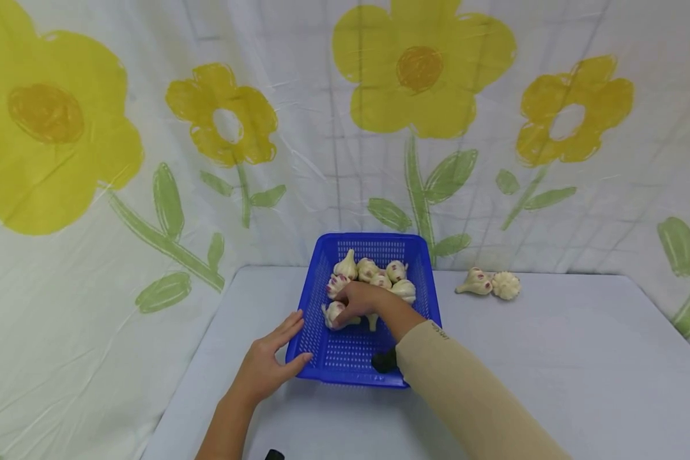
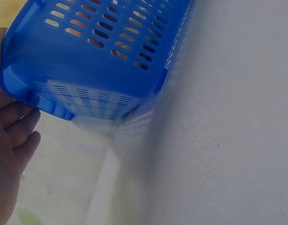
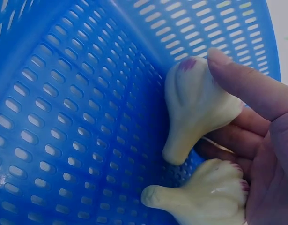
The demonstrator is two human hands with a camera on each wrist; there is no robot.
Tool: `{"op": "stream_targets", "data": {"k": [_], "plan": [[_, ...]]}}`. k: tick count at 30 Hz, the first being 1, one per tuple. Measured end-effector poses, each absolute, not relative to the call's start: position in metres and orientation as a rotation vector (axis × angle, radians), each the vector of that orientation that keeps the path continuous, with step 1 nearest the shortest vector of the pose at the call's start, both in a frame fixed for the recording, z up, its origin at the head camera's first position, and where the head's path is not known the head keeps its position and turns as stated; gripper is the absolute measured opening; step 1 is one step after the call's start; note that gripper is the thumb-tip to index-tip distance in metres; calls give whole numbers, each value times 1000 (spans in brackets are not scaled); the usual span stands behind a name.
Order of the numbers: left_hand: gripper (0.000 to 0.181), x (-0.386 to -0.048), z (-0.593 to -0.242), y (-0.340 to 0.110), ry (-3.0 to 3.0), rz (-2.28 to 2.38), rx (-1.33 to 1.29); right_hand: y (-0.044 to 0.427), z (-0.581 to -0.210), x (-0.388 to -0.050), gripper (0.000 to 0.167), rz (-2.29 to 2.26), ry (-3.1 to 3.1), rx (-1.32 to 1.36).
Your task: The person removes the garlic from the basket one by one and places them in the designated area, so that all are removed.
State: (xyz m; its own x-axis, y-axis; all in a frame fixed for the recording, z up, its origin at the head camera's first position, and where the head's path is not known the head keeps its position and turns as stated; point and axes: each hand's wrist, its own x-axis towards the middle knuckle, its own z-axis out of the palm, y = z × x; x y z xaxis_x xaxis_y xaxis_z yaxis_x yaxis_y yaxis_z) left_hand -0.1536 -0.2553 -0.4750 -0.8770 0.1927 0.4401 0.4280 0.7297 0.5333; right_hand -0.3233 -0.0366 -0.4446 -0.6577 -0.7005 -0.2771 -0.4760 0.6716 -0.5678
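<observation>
A blue plastic basket point(image 1: 356, 377) with slotted walls stands on the table, several white garlic bulbs point(image 1: 403, 291) with purple marks lying in its far half. Reaching in from the right, my right hand point(image 1: 365, 299) holds one garlic bulb point(image 3: 186, 103) between thumb and fingers. A second bulb point(image 3: 209, 194) lies under those fingers in the right wrist view. At the basket's left rim rests my left hand point(image 1: 267, 364), its fingers fairly straight along the outside and its thumb near the front corner. The left wrist view shows the fingers behind the rim.
Two more garlic bulbs point(image 1: 489, 284) lie together on the table point(image 1: 523, 358) to the right of the basket. Behind the table hangs a white curtain point(image 1: 310, 128) with yellow flowers. A small dark object point(image 1: 275, 454) shows at the bottom edge.
</observation>
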Motion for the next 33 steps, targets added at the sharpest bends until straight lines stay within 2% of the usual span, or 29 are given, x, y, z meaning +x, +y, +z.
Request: {"op": "stream_targets", "data": {"k": [7,12,33], "plan": [[64,-154,-476,-255,-2584,-924,-477,-36,-446,-323,65,-681,2399,-882],[64,-154,-475,-255,-2586,-929,-473,-35,-443,-322,71,-776,2375,-894],[64,-154,-475,-255,-2583,-934,-488,-29,-438,-328,70,-1077,2325,-876]]}}
